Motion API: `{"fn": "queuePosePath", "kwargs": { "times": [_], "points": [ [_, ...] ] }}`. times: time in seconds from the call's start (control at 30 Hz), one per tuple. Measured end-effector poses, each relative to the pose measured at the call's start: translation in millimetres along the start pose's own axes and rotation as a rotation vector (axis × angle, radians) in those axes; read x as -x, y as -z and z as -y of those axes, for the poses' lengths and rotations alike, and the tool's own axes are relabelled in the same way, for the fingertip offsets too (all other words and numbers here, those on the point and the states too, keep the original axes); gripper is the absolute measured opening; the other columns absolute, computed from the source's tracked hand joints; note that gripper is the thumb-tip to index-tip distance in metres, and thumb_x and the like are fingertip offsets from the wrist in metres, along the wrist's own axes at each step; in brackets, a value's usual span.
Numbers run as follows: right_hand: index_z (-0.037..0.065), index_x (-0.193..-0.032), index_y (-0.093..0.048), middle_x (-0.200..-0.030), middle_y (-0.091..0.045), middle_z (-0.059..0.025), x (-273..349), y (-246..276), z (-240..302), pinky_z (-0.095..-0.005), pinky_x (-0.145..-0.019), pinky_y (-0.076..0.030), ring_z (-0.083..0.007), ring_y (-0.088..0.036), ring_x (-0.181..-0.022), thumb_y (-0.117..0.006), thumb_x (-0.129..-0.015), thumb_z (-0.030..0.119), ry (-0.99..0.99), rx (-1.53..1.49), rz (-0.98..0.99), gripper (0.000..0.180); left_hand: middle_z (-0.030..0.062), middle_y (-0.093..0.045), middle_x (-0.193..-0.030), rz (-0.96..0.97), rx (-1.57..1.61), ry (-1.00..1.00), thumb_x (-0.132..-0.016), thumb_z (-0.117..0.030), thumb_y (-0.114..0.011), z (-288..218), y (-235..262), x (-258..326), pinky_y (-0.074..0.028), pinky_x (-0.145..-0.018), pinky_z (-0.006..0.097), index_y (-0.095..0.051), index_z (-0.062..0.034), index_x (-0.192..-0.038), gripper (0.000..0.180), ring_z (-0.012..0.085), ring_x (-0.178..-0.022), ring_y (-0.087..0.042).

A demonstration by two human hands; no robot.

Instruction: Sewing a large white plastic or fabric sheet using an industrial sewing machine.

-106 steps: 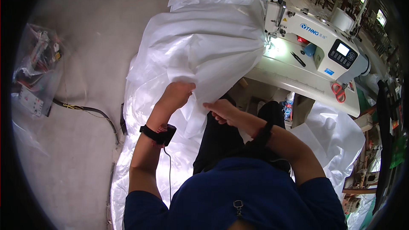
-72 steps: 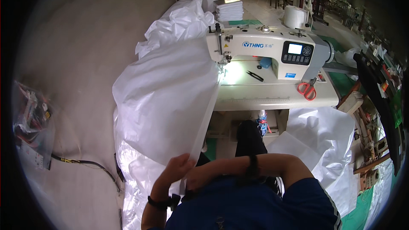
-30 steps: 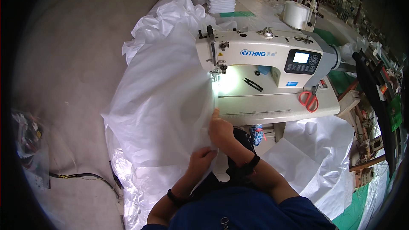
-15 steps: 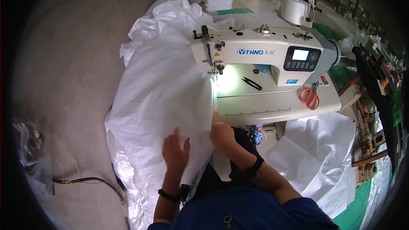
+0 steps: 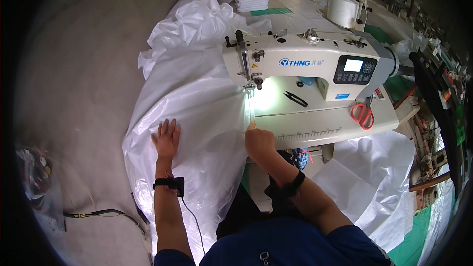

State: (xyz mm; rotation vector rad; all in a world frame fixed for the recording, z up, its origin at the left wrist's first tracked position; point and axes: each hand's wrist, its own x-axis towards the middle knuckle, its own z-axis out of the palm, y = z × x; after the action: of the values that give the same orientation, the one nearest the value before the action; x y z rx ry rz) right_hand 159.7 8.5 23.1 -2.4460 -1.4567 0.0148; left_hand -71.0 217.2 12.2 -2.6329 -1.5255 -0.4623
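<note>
Workshop floor, white sewing machine [image 5: 315, 64] on desk [image 5: 335, 125]. White plastic sheet [image 5: 197, 113] draped left of needle. Left hand [image 5: 166, 139] now spread flat on sheet, shifted outward; right hand [image 5: 258, 140] pinching edge near presser foot. Sheet smoothed, probably ready for stitching.

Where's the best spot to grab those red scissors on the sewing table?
Probably by the red handle loops of the scissors, coming from the near edge of the sewing table. They lie flat with the loops toward the person and the blades pointing away toward the sewing machine, so the right hand reaches the loops first.
</note>
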Motion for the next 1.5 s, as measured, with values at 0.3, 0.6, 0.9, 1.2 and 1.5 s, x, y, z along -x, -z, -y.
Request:
{"fn": "queuePosePath", "kwargs": {
  "times": [0.3, 0.6, 0.9, 1.2, 1.5],
  "points": [
    [-0.01, -0.114, -0.051, -0.068, -0.064, -0.0098, -46, -14, -11, -0.0321, -0.05, -0.049, -0.0226, -0.064, -0.059, -0.049, -0.08, 0.007, 0.034, 0.029, -0.151, 0.038, 0.0049, -0.036, -0.141, 0.034, 0.04, -0.015, -0.091, -0.048, -0.038, 7, -10, -52, -0.014, -0.103, 0.061, -0.044, -0.0254, -0.131, 0.046, 0.028, -0.132, -0.028],
    [0.0, -0.094, -0.059, -0.076, -0.064, -0.0127, -76, -23, -18, -0.0346, -0.053, -0.051, -0.0274, -0.065, -0.063, -0.046, -0.083, 0.009, -0.014, 0.008, -0.126, 0.019, 0.0045, -0.036, -0.14, 0.042, 0.048, 0.021, -0.09, -0.048, -0.04, 15, -20, -78, -0.015, -0.103, 0.06, -0.046, -0.0262, -0.13, 0.046, 0.0281, -0.131, -0.03],
    [0.001, -0.085, -0.061, -0.075, -0.065, -0.0123, -75, -20, -21, -0.036, -0.056, -0.051, -0.0258, -0.066, -0.067, -0.046, -0.082, 0.011, 0.006, 0.022, -0.116, 0.018, 0.007, -0.042, -0.136, -0.039, 0.067, -0.011, -0.089, -0.046, -0.043, 18, -25, -78, -0.02, -0.102, 0.057, -0.049, -0.0233, -0.128, 0.045, 0.0276, -0.128, -0.035],
    [0.002, -0.085, -0.063, -0.077, -0.066, -0.0127, -76, -21, -17, -0.0373, -0.059, -0.051, -0.0273, -0.066, -0.07, -0.046, -0.082, 0.013, 0.046, -0.007, -0.119, 0.021, 0.0154, -0.049, -0.127, -0.108, 0.374, -0.251, -0.082, -0.032, -0.06, 14, 3, -32, -0.024, -0.103, 0.051, -0.045, -0.0055, -0.128, 0.055, 0.0305, -0.122, -0.041],
    [0.001, -0.092, -0.061, -0.076, -0.066, -0.013, -81, -10, -20, -0.0388, -0.062, -0.051, -0.0281, -0.066, -0.071, -0.046, -0.082, 0.014, 0.03, 0.013, 0.005, 0.022, 0.0099, -0.052, -0.122, -0.159, 0.14, -0.264, -0.073, -0.03, -0.071, -3, 31, 49, -0.024, -0.103, 0.051, -0.046, -0.0059, -0.123, 0.061, 0.0282, -0.119, -0.044]
  ]
}}
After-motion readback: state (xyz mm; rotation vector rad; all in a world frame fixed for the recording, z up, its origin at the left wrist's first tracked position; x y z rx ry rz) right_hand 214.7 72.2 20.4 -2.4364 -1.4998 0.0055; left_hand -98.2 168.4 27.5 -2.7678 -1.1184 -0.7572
